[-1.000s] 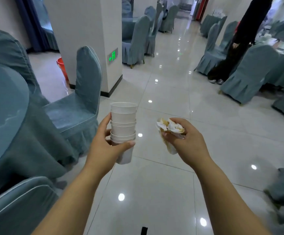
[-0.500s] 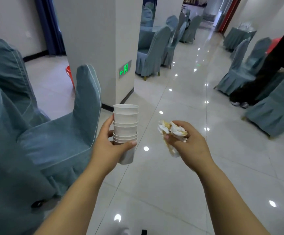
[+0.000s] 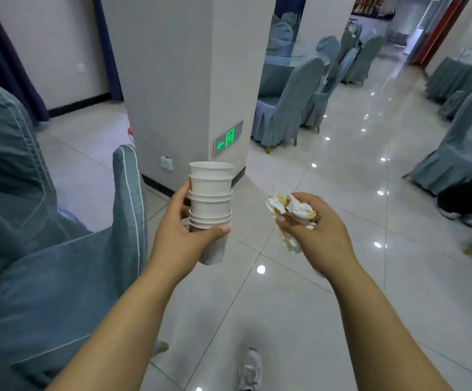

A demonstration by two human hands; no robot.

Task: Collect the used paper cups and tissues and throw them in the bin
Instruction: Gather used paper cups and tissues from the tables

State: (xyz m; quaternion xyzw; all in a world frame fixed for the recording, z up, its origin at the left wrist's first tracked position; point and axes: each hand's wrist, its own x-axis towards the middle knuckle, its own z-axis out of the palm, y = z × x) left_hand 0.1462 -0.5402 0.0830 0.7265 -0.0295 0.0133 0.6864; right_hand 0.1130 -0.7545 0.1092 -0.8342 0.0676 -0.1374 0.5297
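My left hand (image 3: 182,235) grips a stack of several white paper cups (image 3: 211,198), nested upright, with the thumb across the front and the fingers round the back. My right hand (image 3: 312,235) holds a crumpled wad of white, yellow-stained tissues (image 3: 288,208); part of the wad hangs below the fingers. Both hands are held out at chest height over the tiled floor. A small red rim (image 3: 130,131), possibly a bin, peeks out behind the left side of the pillar, mostly hidden.
A white pillar (image 3: 184,80) with a green exit sign (image 3: 228,138) stands just ahead. Blue-covered chairs (image 3: 60,277) crowd the left; more chairs (image 3: 288,108) and tables line the back and right. Someone's dark trousers and shoe (image 3: 463,204) are at right. My shoe (image 3: 250,371) is below.
The view has moved forward and turned left: the pillar and exit sign are closer, the left chairs nearer. Both hands keep their hold on the cups and tissues.
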